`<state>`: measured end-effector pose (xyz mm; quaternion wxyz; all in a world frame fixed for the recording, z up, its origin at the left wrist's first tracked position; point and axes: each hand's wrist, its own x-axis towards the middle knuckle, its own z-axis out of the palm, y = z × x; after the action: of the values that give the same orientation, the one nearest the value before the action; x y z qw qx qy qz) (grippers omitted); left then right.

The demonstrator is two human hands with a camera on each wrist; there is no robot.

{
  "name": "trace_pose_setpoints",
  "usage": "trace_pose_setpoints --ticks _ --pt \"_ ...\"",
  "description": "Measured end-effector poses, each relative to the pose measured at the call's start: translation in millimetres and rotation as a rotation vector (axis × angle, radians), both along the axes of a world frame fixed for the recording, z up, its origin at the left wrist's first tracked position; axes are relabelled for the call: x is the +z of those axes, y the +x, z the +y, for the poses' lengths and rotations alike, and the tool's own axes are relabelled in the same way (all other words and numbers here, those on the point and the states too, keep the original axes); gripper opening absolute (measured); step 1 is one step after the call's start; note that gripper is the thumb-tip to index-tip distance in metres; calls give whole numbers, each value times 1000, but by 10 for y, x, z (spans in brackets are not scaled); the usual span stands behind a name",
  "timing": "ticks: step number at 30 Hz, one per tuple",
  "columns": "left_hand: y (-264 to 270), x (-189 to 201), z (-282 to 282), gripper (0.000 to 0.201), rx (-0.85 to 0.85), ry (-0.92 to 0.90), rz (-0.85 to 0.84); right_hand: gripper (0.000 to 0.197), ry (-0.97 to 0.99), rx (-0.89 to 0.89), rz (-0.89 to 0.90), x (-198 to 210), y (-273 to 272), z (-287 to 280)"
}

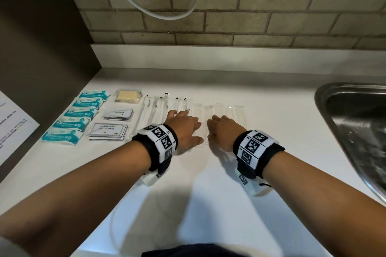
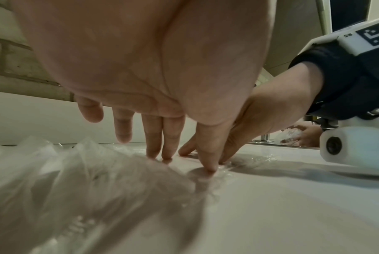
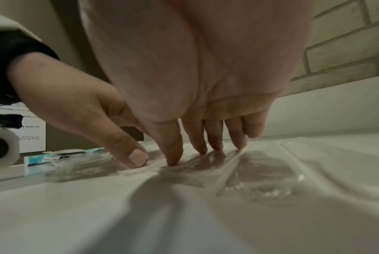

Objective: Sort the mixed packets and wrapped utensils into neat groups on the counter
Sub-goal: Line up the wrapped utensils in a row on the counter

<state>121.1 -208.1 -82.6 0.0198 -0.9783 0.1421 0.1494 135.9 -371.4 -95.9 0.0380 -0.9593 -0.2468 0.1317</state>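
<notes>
White counter (image 1: 271,115), brick-tiled wall (image 1: 271,6) behind, steel sink (image 1: 355,123) well right of the hands.

Left hand (image 1: 183,129): lying palm-down, fingers straight, fingertips (image 2: 165,154) pressing on clear-wrapped utensils (image 1: 198,123); gripping nothing. Thumb touching down at the near end of the same wrappers (seen from the left wrist).

Right hand (image 1: 223,131): just beside the left, palm-down, fingers (image 3: 199,146) extended and slightly spread, tips resting on clear plastic; thumb pressing too. Holding nothing, only flattening.

Clear-wrapped utensils: lying flat in a row under and beyond both hands, long sides touching or nearly so, reaching past the right hand toward the sink side.

Black-tabbed clear sleeves (image 1: 163,106): just left of the left hand, running side by side, some passing beneath its wrist (contents too pale to identify).

Shampoo sachets (image 1: 108,131): stacked, further left of the left wrist. Toothpaste sachets (image 1: 119,115): stacked just beyond those. Yellowish packet (image 1: 127,96): beyond again, at the far end of that column.

Teal-and-white packets (image 1: 75,116): five, ranked in a slanting column, furthest left of the grip, near the dark side panel (image 1: 41,58).

Printed paper sheet (image 1: 14,123): showing on that panel. Grey hose (image 1: 150,9): looping across the wall above.
</notes>
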Motion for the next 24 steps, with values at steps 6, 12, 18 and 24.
trace_pose_setpoints --ticks 6,12,18,24 --pt "-17 1 -17 58 -13 11 -3 31 -3 -5 7 -2 4 -9" --pt "-26 4 -38 57 -9 10 0 30 12 -15 19 -17 7 -25" --pt "-31 -2 -42 57 -5 1 -2 28 31 -4 1 -34 10 -62" --pt "-53 20 -53 51 -10 -1 1 29 24 -12 6 -13 11 -48"
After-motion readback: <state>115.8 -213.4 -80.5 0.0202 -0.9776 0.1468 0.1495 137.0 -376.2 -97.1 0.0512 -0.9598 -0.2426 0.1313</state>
